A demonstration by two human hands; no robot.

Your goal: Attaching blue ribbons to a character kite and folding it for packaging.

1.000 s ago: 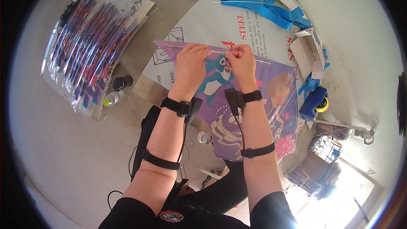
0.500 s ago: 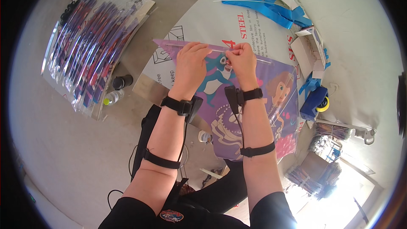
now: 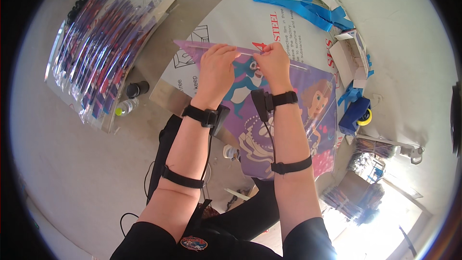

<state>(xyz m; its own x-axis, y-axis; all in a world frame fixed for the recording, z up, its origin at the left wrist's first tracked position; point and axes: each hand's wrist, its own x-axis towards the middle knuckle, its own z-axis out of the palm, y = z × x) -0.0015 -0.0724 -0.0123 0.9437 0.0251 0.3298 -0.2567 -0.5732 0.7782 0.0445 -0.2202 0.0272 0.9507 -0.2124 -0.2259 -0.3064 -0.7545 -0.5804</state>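
Left hand (image 3: 219,70) and right hand (image 3: 273,67), close together, fingers apparently pinching a slender pale rod (image 3: 246,54) along the upper edge of the purple printed sheet (image 3: 251,137), which lies over the white-faced table (image 3: 233,24) and past its near edge. Uneven pull could bow the rod or crease the sheet — seemingly thin, smooth, pointed at left — while its overhang might drag it askew

Purple sheet (image 3: 254,137) part-covered, sleeves (image 3: 310,240) cut off
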